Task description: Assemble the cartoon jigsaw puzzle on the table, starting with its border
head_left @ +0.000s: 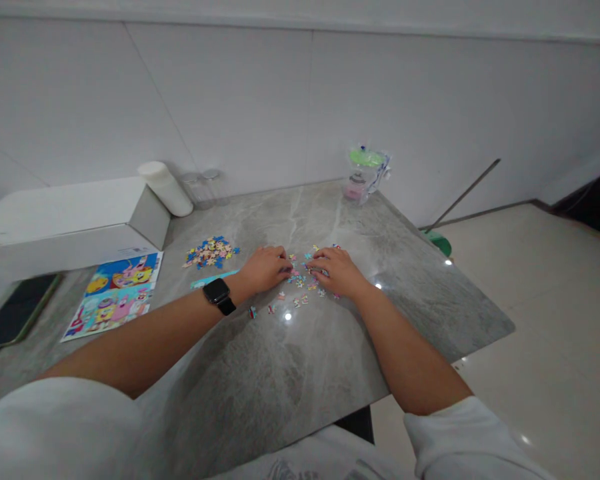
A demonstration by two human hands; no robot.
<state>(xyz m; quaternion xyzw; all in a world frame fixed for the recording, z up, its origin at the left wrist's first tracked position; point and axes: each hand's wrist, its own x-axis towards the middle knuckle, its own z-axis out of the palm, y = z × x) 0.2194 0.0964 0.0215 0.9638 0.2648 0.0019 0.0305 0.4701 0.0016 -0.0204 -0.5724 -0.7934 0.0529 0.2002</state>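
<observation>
Small loose jigsaw puzzle pieces [298, 281] lie scattered on the grey marbled table between my two hands. My left hand [266, 268], with a black watch on the wrist, reaches to their left side. Its fingers are bent together, and whatever they pinch is hidden. From the right comes my right hand [336, 270], its fingers somewhat apart and the tips down among the pieces. A few single pieces, one of them a red and blue piece [253, 312], lie nearer to me. Partly behind my left wrist is a light-blue flat strip [211, 279].
A heap of mixed puzzle pieces [211, 253] lies left of my hands. Farther left are a colourful cartoon picture sheet [115, 297], a phone [17, 310] and a white box [70, 223]. A white roll [166, 189], clear glasses [203, 189] and a plastic bag [365, 175] stand by the wall.
</observation>
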